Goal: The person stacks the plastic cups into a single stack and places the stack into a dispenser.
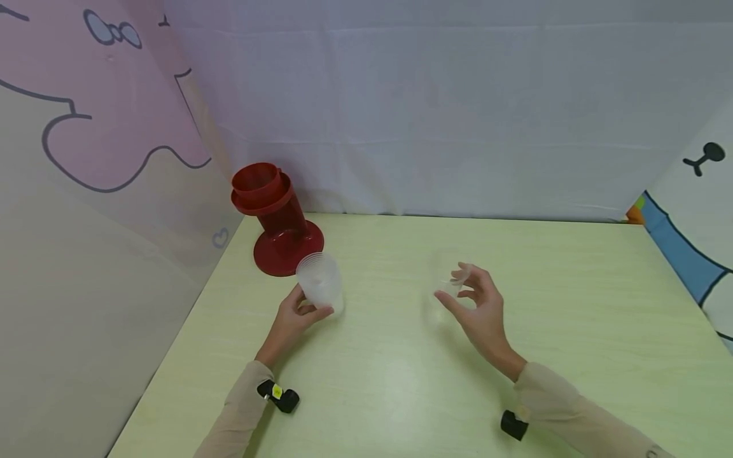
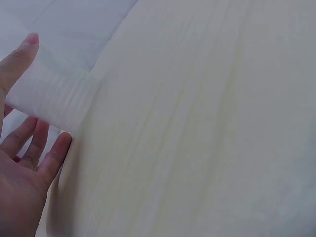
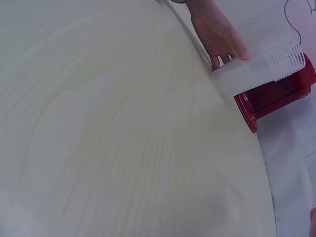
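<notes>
My left hand (image 1: 293, 318) grips a stack of translucent plastic cups (image 1: 319, 280) around its lower part. Several nested rims show at the stack's upper end in the head view. Close up, the ribbed stack (image 2: 57, 94) lies between my thumb and fingers. To the right, my right hand (image 1: 480, 308) holds a clear plastic cup (image 1: 450, 288) above the table, thumb on one side and fingers on the other. Only a sliver of that cup (image 3: 309, 182) and a fingertip show at the edge of the right wrist view. Behind the stack stands a red cup-shaped holder (image 1: 280, 219) on a round base.
Both hands are over a pale wood-grain table (image 1: 378, 394). A white cloth wall (image 1: 435, 114) rises along its back edge, with printed panels at the left (image 1: 114, 254) and right. Each sleeve carries a small black wrist camera (image 1: 280, 396).
</notes>
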Demonstrator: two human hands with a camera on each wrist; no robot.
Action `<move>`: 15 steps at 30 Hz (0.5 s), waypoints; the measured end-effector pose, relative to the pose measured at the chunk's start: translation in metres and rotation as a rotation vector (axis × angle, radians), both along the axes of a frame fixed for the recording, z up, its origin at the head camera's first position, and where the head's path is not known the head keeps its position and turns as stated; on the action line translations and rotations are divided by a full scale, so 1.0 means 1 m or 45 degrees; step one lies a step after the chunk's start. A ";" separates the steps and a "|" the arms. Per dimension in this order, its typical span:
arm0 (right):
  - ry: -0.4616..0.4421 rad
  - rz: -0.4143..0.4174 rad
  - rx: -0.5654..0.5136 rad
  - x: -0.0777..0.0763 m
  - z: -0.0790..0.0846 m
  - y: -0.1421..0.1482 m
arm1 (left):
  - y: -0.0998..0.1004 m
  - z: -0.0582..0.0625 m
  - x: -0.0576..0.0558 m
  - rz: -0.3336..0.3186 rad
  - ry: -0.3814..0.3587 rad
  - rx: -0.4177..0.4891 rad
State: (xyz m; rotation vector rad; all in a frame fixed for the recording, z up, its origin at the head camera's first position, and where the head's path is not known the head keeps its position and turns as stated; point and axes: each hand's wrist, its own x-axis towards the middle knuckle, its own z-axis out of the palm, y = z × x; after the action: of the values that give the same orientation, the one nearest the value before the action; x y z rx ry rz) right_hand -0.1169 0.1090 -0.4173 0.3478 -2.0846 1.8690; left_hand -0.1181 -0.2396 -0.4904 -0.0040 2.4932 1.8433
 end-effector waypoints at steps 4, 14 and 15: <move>0.005 0.012 -0.008 -0.001 0.002 -0.003 | 0.000 0.001 0.000 0.001 -0.017 0.001; 0.019 0.033 -0.031 -0.002 0.006 -0.010 | 0.000 0.000 0.000 -0.002 -0.005 0.002; 0.022 0.033 -0.035 -0.002 0.007 -0.011 | 0.000 0.000 0.000 -0.002 -0.004 0.006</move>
State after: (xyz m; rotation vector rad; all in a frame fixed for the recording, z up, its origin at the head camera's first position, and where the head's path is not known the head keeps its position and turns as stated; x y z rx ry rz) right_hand -0.1191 0.0984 -0.4108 0.3852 -2.0508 1.9006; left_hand -0.1178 -0.2396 -0.4902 -0.0047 2.4859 1.8466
